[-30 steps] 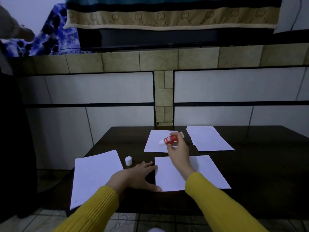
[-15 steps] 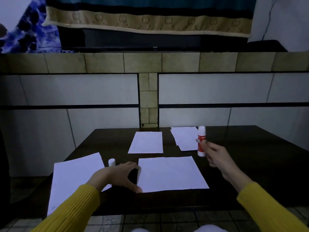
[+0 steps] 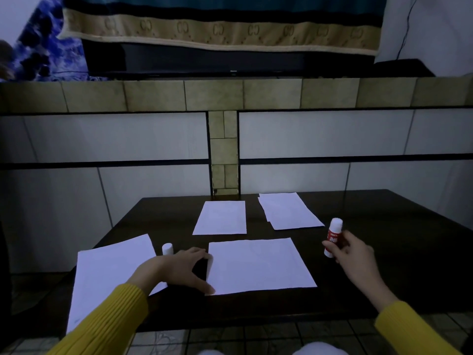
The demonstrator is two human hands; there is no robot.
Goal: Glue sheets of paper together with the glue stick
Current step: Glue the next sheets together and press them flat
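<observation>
Red-and-white glue stick [image 3: 333, 237] upright, pinched in right hand [image 3: 354, 254] fingers. Left hand [image 3: 179, 271] fingers spread wide, touching near paper sheet [image 3: 258, 265] edge. Cap [image 3: 167, 249] just beyond, on desk [image 3: 384, 265].

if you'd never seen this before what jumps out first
White sheets of paper glow against the dark table, the largest sheet lying nearest, at the centre. The right hand holds a red and white glue stick upright off to the right, while the left hand rests at that sheet's left edge, near the white cap.

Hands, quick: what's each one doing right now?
Left hand: open, fingers touching the near sheet's left edge.
Right hand: holding the glue stick upright.
</observation>
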